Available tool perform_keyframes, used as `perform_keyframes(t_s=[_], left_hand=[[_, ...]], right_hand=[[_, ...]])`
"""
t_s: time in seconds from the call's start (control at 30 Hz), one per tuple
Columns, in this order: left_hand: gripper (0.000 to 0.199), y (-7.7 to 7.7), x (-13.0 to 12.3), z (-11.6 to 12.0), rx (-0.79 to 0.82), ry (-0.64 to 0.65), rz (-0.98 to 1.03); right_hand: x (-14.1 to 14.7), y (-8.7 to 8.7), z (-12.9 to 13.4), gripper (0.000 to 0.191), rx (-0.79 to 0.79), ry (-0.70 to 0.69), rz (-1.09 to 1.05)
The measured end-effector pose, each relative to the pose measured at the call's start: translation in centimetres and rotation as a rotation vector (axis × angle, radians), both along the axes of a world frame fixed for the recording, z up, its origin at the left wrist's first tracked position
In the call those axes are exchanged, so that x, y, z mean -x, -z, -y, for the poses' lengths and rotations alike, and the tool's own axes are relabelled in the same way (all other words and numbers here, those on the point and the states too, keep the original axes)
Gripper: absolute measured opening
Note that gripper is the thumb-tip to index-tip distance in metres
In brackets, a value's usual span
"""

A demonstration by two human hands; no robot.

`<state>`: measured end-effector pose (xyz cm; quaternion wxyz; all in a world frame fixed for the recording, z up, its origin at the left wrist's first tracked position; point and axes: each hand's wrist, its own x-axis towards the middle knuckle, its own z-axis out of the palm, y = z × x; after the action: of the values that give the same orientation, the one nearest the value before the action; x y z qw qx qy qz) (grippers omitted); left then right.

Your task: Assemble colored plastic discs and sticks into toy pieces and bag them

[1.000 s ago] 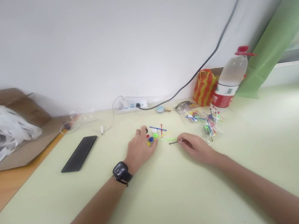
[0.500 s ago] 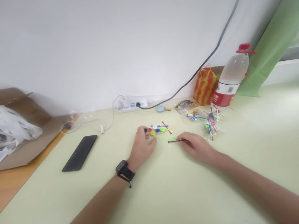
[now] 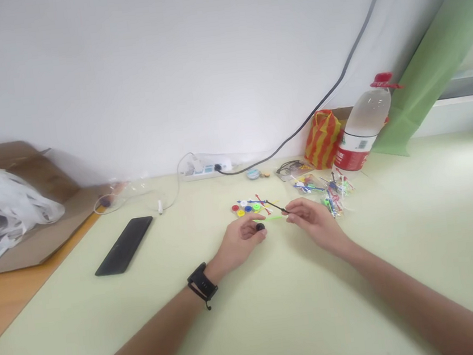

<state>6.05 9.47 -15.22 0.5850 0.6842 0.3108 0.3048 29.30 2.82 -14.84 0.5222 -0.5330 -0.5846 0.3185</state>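
Observation:
Between the thumb and fingers of my left hand [image 3: 239, 242] is a small round black plastic piece [image 3: 260, 227]. My right hand [image 3: 315, 222] pinches one end of a thin black plastic stick [image 3: 276, 206], its other end tilted up toward the left. Just beyond my hands lie several small coloured discs, among them a red disc [image 3: 235, 208], a yellow disc [image 3: 241, 213] and a blue disc [image 3: 248, 208]. Red, blue and yellow sticks are beside them. A light green stick [image 3: 273, 217] rests on the table between my hands, partly covered.
Clear bags of coloured plastic parts [image 3: 333, 198] lie beyond my right hand. Behind them stand a large bottle [image 3: 361, 129] and a red-yellow striped bag [image 3: 323, 139]. A black phone-like slab [image 3: 123, 246] is at left, near a cardboard box [image 3: 60, 220]. A power strip [image 3: 205, 168] sits by the wall.
My left hand has drawn back and to the right, bringing the black round piece away from the discs. My right hand has raised the black stick's far end and shifted slightly right.

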Motion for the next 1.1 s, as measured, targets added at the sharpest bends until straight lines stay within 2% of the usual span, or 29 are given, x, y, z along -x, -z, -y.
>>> perform_keyframes(t_s=[0.1, 0.17, 0.33, 0.47, 0.7, 0.83, 1.0, 1.1], left_hand=[[0.042, -0.2, 0.0, 0.1, 0.016, -0.01, 0.019], [0.046, -0.5, 0.1, 0.2, 0.007, 0.006, 0.028], [0.055, -0.9, 0.4, 0.6, 0.025, 0.058, 0.021], [0.044, -0.9, 0.3, 0.9, -0.02, 0.068, 0.017], [0.028, -1.0, 0.1, 1.1, -0.181, 0.08, 0.031], [0.026, -1.0, 0.1, 1.1, -0.243, 0.032, 0.002], [0.019, -1.2, 0.1, 1.2, -0.301, 0.06, -0.026], [0.02, -1.2, 0.0, 1.4, -0.282, 0.062, -0.007]], right_hand=[[1.2, -0.6, 0.8, 0.031, 0.043, -0.102, -0.127], [2.0, -0.7, 1.3, 0.031, 0.065, -0.141, -0.132], [3.0, -0.2, 1.9, 0.021, -0.004, -0.156, 0.07], [3.0, 0.1, 1.9, 0.018, -0.082, -0.114, 0.236], [2.7, -0.3, 2.0, 0.015, -0.128, -0.119, 0.303], [2.4, -0.7, 2.0, 0.017, -0.107, -0.126, 0.291], [2.3, -0.8, 1.9, 0.018, -0.074, -0.161, 0.224], [2.2, -0.7, 1.8, 0.018, -0.062, -0.168, 0.16]])
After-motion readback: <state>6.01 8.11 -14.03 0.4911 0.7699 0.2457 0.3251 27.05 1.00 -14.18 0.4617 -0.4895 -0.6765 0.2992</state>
